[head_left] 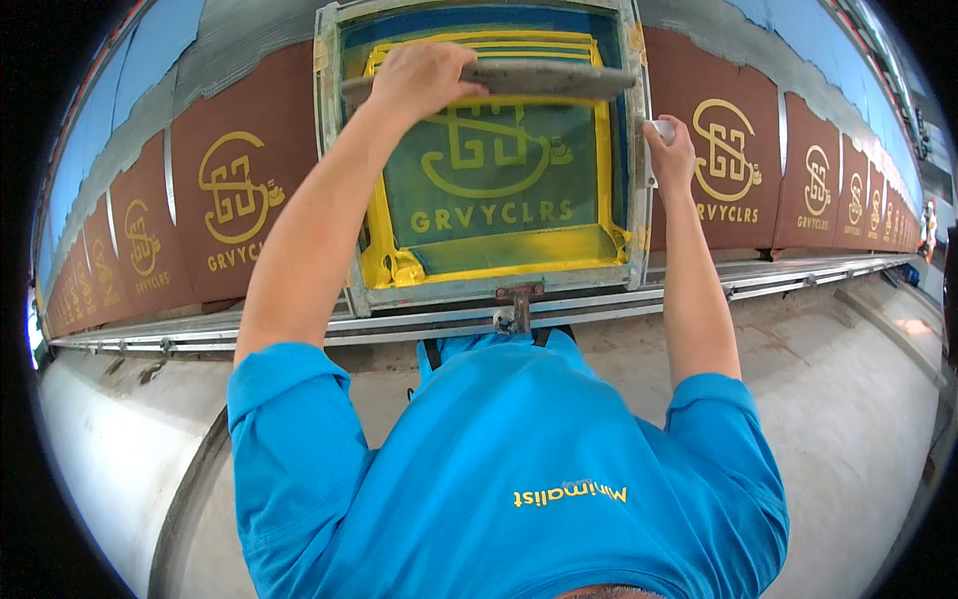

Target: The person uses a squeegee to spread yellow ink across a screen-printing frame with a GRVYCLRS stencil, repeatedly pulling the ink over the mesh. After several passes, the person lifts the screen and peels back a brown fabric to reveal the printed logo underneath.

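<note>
A screen-printing frame [329,170] with a green mesh [489,225] lies in front of me, and a looping emblem with lettering shows in the mesh. Yellow ink [384,260] lines the inner edges of the mesh, thickest along the near edge and the near left corner. My left hand [424,80] is closed around a long grey squeegee [549,80], which spans the far part of the mesh. At the frame's right side, my right hand [673,155] is closed on a small white handle [663,130].
Brown fabric panels [736,85] with yellow emblems run in a row to both sides. A metal rail [419,324] passes along the table's near edge, with a clamp [519,299] at the frame's front. Pale floor [788,349] lies below. A distant person [929,230] stands far right.
</note>
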The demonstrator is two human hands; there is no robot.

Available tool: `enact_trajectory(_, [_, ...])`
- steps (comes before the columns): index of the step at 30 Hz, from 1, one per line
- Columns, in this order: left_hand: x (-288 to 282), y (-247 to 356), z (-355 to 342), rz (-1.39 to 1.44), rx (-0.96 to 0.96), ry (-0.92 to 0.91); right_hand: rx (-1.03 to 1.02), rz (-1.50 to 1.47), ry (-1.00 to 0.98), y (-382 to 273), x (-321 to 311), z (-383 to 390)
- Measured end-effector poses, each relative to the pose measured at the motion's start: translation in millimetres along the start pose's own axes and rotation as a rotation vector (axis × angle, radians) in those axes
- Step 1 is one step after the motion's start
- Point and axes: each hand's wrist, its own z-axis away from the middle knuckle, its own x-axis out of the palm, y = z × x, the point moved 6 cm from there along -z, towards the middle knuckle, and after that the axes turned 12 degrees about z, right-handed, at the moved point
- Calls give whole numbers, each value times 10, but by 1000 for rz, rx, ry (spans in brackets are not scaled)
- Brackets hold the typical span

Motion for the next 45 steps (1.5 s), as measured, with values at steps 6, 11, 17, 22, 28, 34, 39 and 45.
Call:
enact_trajectory(6, [89, -735, -765, -53, 137, 209, 42, -39, -23, -164, 346, -169])
enact_trajectory(11, [-89, -1058, -871, -82, -93, -152, -220, 160, 254, -629, 80, -483])
enact_trajectory(17, [-15, -1327, -897, -131, -238, -276, -975, 267, 42, -2192, 126, -1216])
enact_trajectory(22, [74, -1337, -1065, -106, -256, -235, -791, 667, -228, -2356, 670, -1510])
enact_trajectory(28, [499, -1252, -761, -56, -234, -116, -763, 503, -106, -1944, 828, -1233])
enact_trajectory(34, [857, -530, 121, 14, -343, -184, -754, 570, -250, -1126, 669, -233])
enact_trajectory(39, [1300, 196, 1340, 72, -398, -215, -811, 438, -240, -471, 291, 1013])
enact_trajectory(45, [1393, 1198, 2734, 126, -366, -132, -726, 380, -336, 37, -564, 2423])
